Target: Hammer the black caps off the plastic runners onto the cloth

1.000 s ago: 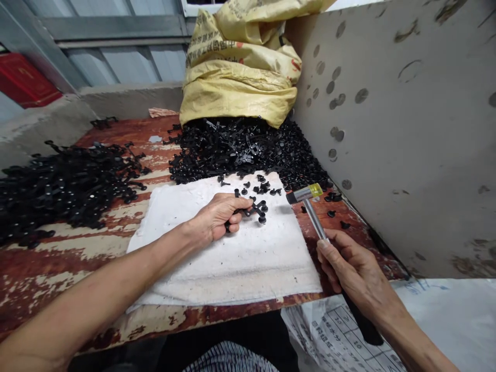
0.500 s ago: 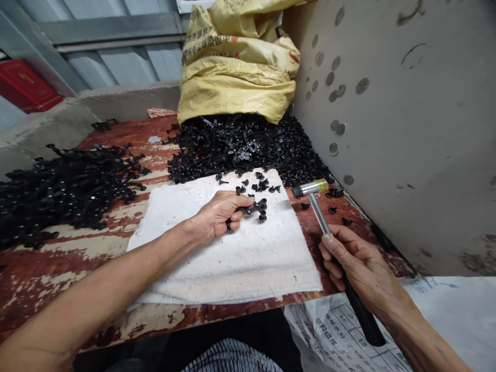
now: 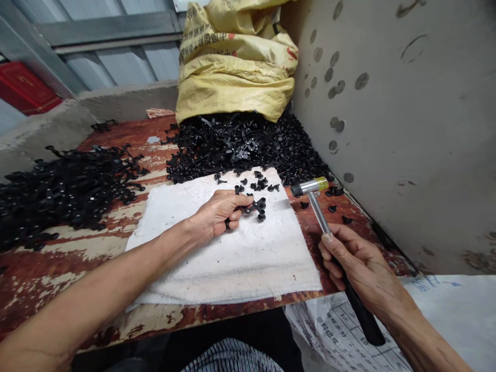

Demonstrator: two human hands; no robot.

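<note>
My left hand (image 3: 225, 212) is closed on a small black branched part (image 3: 257, 206) with round knobs at its ends, low over a white cloth (image 3: 232, 258). The fingers hide some of that part. In my right hand (image 3: 354, 256) is a mallet (image 3: 318, 211) with a metal head, one black face and one yellow face. Its head is raised to the right of the cloth, apart from the black part. Several loose black studs (image 3: 260, 183) lie on the far side of the cloth, just beyond my left hand.
A yellow woven sack (image 3: 236, 88) spills a heap of black parts (image 3: 240, 144) at the back. Another pile of black parts (image 3: 70, 186) is on the left of the worn red table (image 3: 96, 268). A grey wall (image 3: 406, 155) borders the right side; a white printed sack (image 3: 329, 330) lies below.
Almost nothing differs. Both hands keep their hold and place, and the view has shifted very slightly.
</note>
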